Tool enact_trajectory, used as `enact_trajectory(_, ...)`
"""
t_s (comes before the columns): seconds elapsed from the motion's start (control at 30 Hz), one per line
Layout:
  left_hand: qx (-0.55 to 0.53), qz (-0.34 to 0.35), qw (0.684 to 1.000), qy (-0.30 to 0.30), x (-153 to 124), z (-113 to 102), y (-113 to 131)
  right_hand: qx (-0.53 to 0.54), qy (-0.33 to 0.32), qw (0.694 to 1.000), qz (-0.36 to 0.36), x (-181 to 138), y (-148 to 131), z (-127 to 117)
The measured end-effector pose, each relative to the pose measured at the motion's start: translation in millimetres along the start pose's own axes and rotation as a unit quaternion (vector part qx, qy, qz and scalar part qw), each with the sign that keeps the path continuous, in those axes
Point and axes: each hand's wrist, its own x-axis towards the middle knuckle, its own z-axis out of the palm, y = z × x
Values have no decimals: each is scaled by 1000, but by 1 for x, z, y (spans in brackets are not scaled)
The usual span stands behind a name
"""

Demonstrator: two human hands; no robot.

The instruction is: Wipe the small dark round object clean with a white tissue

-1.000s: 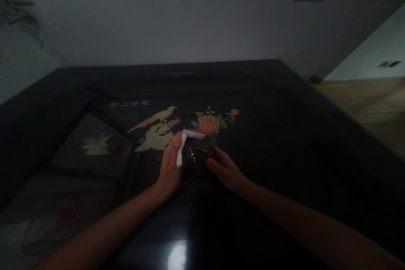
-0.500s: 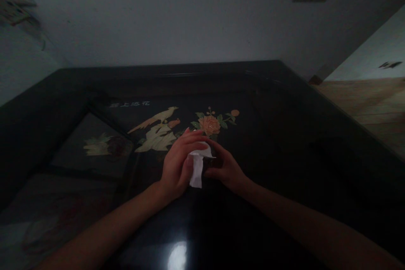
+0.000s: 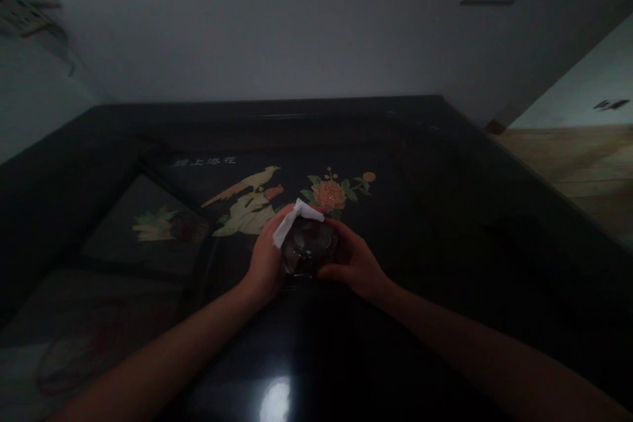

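Head view: a clear glass vessel (image 3: 312, 241) is sitting between the person's left hand (image 3: 267, 254) and right hand (image 3: 359, 267). The right hand is clamping it between thumb and fingers, the vessel lying at ten o'clock from there. The left hand is clasping a white tissue (image 3: 298, 216) against the vessel's eleven-o'clock side, the vessel lying at its three o'clock. Beyond, a flower picture (image 3: 329, 196) is showing at one o'clock.

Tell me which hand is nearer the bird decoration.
Left. The left hand is just below the bird decoration in view; the right hand is farther right, at the transparent object's right side.
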Motion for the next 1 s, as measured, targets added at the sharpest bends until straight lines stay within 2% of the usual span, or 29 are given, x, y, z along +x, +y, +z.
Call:
enact_trajectory(0.07,3,-29,999,15,2,-1,-3,8,1,1000,7,1,1,-1)
enact_trajectory(0.1,33,-11,999,13,1,-2,-3,10,1,1000,10,1,1,-1)
enact_trajectory(0.17,129,80,988,-9,-3,-4,-5,14,6,1000,15,2,1,-3)
enact_trajectory(0.2,186,148,971,-29,-5,-4,-5,15,13,1000,16,2,1,-3)
enact_trajectory(0.27,303,299,902,-77,-7,-6,-6,17,36,999,16,3,0,-3)
enact_trajectory(0.33,400,427,801,-125,-7,-10,-8,25,54,998,19,3,-2,-3)
enact_trajectory(0.37,433,468,757,-147,-6,-12,-9,30,57,998,20,3,-2,-2)
enact_trajectory(0.4,453,492,725,-163,-4,-14,-10,34,56,998,22,3,-3,-1)
enact_trajectory(0.43,462,505,708,-174,-3,-15,-10,37,54,998,24,3,-3,-1)
enact_trajectory(0.47,462,507,706,-178,-1,-16,-9,38,52,998,26,3,-4,-1)
enact_trajectory(0.53,444,484,734,-173,0,-16,-8,36,55,997,27,3,-4,0)
enact_trajectory(0.6,401,436,791,-153,0,-15,-6,33,59,997,32,3,-4,-1)
enact_trajectory(0.7,300,325,888,-124,1,-15,-9,25,49,997,46,2,-6,-2)
enact_trajectory(0.77,246,235,936,-88,4,-17,-15,22,36,998,52,1,-7,-2)
enact_trajectory(0.83,226,172,958,-29,7,-21,-23,21,26,998,55,1,-7,-3)
enact_trajectory(0.93,228,158,960,35,8,-22,-28,17,22,998,56,2,-7,-3)
enact_trajectory(1.0,234,159,959,9,5,-19,-23,9,25,998,49,2,-6,-4)
